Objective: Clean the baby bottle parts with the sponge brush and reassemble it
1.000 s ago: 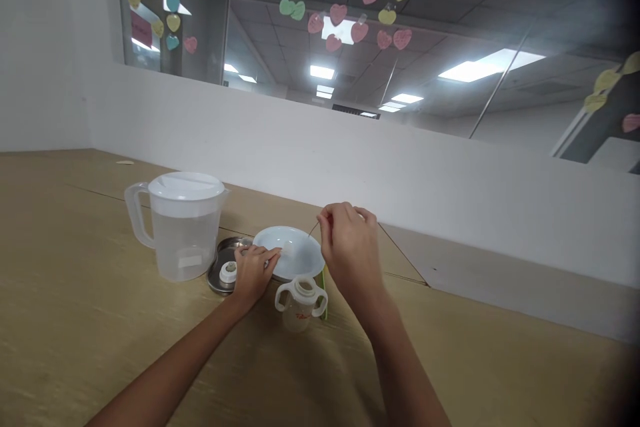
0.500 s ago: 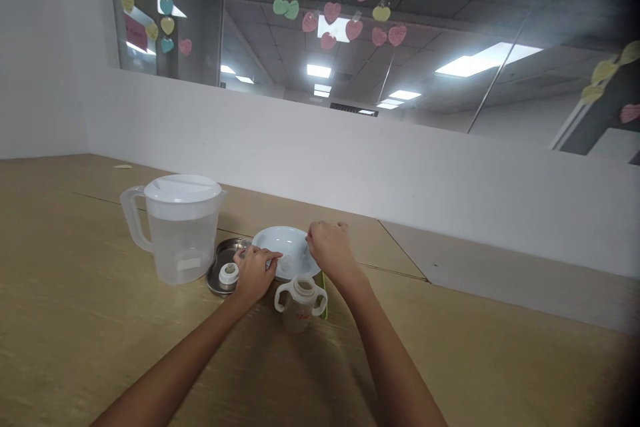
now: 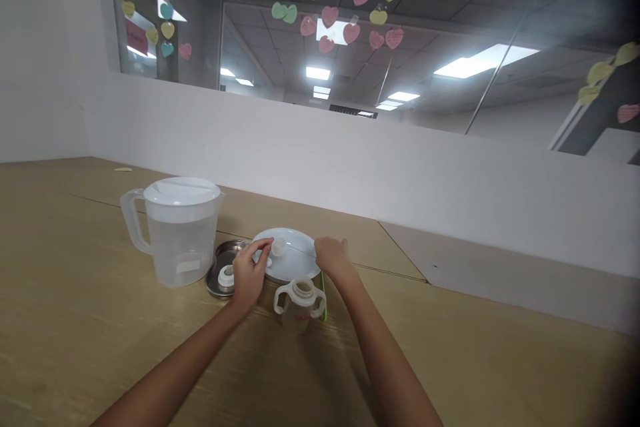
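Note:
My left hand (image 3: 250, 273) is closed in a pinch on a small translucent piece (image 3: 278, 247) that looks like a bottle teat, above the white bowl (image 3: 300, 269). A thin wire-like rod (image 3: 301, 253) runs from this piece to my right hand (image 3: 333, 257), whose closed fingers grip its other end at the bowl's right rim. What the rod's tip looks like is hidden. In front of the bowl stands a translucent two-handled cup (image 3: 297, 315), its top uncovered. A white cap ring (image 3: 227, 276) lies in the steel tray (image 3: 216, 288) beside my left hand.
To the left stands a large translucent jug (image 3: 183, 247) with a white lid and handle. Something green (image 3: 324, 303) shows partly behind the cup. A low white wall (image 3: 300, 147) with a window above it borders the wooden table (image 3: 480, 353).
My right hand has come down and slightly left from above the bowl's right side to its rim. My left hand has raised and turned the translucent piece, and the rod now reaches it.

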A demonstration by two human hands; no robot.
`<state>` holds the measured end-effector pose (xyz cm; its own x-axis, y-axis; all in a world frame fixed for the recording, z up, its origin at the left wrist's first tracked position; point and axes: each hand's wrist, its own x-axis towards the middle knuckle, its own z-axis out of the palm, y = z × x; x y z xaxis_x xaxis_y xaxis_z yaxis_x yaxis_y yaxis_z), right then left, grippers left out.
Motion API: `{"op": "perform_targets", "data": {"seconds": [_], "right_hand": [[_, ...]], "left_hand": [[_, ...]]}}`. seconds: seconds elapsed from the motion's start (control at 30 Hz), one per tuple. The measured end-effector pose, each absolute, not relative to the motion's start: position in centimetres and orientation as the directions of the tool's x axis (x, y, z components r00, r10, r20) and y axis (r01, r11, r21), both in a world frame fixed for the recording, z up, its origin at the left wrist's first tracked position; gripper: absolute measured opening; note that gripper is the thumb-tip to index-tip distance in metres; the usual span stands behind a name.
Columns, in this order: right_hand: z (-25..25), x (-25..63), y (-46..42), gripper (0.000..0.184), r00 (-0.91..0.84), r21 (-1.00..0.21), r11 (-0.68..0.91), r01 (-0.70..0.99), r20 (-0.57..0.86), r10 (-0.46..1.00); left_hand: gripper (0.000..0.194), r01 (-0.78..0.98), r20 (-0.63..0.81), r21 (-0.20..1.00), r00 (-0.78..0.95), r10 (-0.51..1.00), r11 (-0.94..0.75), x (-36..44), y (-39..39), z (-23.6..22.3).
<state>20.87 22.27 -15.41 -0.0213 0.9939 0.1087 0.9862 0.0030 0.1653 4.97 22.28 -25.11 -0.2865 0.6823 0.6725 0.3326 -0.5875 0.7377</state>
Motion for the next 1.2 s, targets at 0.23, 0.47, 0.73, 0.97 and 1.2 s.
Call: {"op": "perform_targets", "data": {"seconds": [0.23,0.47,0.73,0.97,1.2], "right_hand": [[-12.2,19.1,18.1,0.033,-0.367,-0.165,0.452,0.876,0.38,0.849],[-11.0,16.7,13.3,0.033,-0.562,-0.156,0.672,0.724,0.432,0.706],[-9.5,18.3,12.7,0.029,-0.376,-0.206,0.567,0.798,0.565,0.735],[-8.7,19.2,12.2,0.027,-0.303,-0.097,0.368,0.925,0.398,0.866],[-9.6,19.2,13.2,0.032,-0.29,0.034,0.295,0.955,0.314,0.904]], "left_hand": [[0.023,0.247,0.69,0.71,-0.432,0.581,-0.659,5.5,20.9,-23.9],[0.018,0.346,0.868,0.483,-0.31,0.388,-0.804,5.7,19.1,-23.4],[0.023,0.456,0.905,0.422,-0.161,0.394,-0.783,5.1,19.6,-24.0],[0.027,0.769,0.864,0.287,0.051,0.502,-0.571,0.8,22.4,-24.8],[0.029,0.932,0.705,0.09,0.188,0.684,-0.35,-0.4,23.3,-24.9]]}}
